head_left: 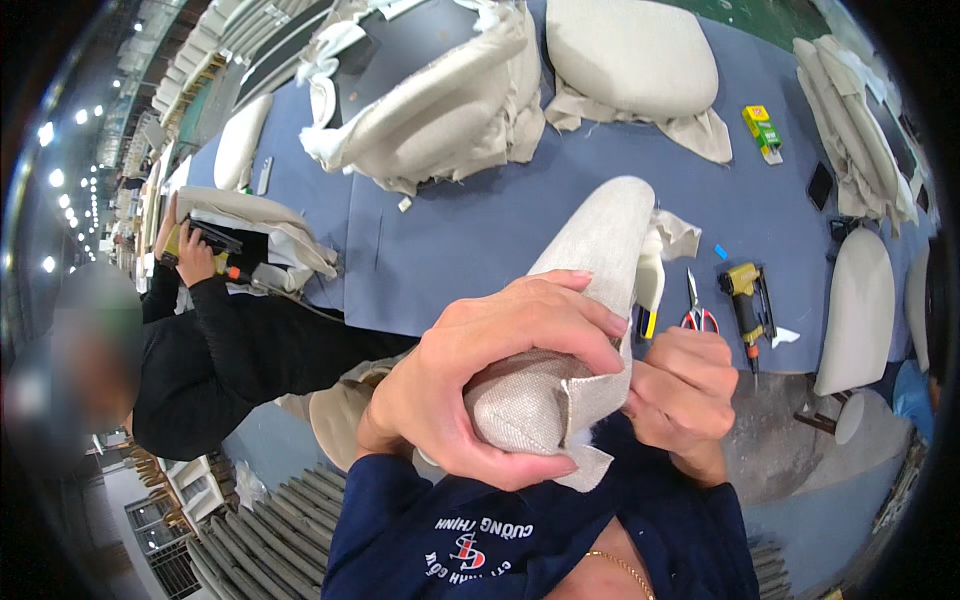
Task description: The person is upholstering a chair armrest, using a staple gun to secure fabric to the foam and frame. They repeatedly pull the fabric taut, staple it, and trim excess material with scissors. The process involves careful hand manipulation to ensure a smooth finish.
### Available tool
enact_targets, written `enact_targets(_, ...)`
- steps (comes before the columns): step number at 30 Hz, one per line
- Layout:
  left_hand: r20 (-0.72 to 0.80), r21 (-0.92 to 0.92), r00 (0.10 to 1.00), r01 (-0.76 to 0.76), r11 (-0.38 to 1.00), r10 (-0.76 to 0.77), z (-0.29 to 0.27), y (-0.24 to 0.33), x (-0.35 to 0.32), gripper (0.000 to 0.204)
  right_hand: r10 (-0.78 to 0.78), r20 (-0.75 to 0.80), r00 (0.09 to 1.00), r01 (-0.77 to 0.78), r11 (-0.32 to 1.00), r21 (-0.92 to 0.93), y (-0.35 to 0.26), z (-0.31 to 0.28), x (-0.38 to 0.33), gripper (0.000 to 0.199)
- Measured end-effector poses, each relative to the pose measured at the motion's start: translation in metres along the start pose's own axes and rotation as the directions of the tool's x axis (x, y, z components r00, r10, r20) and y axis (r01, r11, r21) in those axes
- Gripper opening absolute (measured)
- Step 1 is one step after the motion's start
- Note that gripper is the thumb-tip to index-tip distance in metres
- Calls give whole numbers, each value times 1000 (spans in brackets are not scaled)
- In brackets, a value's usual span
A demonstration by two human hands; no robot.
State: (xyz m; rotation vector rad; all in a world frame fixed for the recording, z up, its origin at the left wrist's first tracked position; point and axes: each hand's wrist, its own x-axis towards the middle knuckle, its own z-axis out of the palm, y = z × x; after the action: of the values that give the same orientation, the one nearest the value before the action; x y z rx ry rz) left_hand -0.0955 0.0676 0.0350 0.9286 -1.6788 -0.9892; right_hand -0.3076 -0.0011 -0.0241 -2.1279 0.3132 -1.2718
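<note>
My left hand (500,360) is wrapped over the near end of a padded panel (605,225) covered in beige woven fabric. The panel is held up edge-on in front of my chest. A loose fabric flap (592,402) sticks out below my fingers, with a bit of white padding beside it. Against the panel's right edge, my right hand (690,390) is closed in a fist; whatever it pinches is hidden. Just beyond that fist, red-handled scissors (697,312) and a yellow-and-black staple gun (747,305) lie on the blue-grey table (440,265).
Fabric-covered cushions (635,55) and a partly covered panel (440,110) lie across the table's far side. A green-and-yellow box (762,132) and a black phone (820,185) are at right. To the left, a co-worker (240,350) holds another staple gun (215,238).
</note>
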Motion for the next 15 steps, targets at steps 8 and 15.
enact_targets(8,-5,11,1000,-4,1000,5,21,0,10,58,256,100,962,-258,966,7,-4,-24,-23,37)
enact_targets(15,-21,-1,998,-53,999,53,39,-4,16,56,180,47,982,-171,973,-153,-17,-41,-21,43)
